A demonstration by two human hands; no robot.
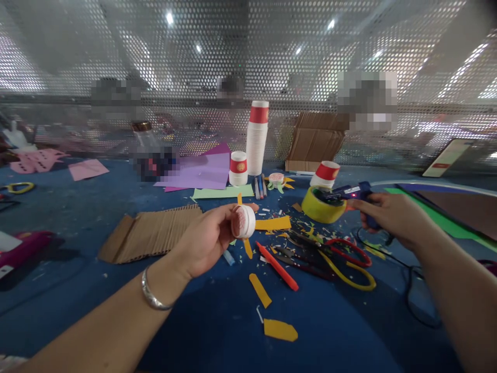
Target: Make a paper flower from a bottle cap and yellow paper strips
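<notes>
Between the fingers of my left hand (212, 235) is a small white paper-cup piece (245, 221) with a pinkish pattern and orange paper strips sticking out of it. My right hand (388, 212) is closed around a dark blue hot glue gun (355, 191) with a small red light. The gun's nozzle end lies at the yellow tape roll (324, 207). An orange-red marker (277, 266) lies below the cup piece, beside scissors (341, 259) with red and yellow handles. Loose orange paper strips (260, 290) rest nearer to me, one of them a wider piece (280, 330) with a pointed end.
A tall stack of paper cups (257, 140) stands at the back, near a single cup (238, 168). Corrugated cardboard (155, 233) lies left, purple paper (198, 168) behind it. The glue gun's black cable (407, 295) trails at right. Paper scraps cover the middle.
</notes>
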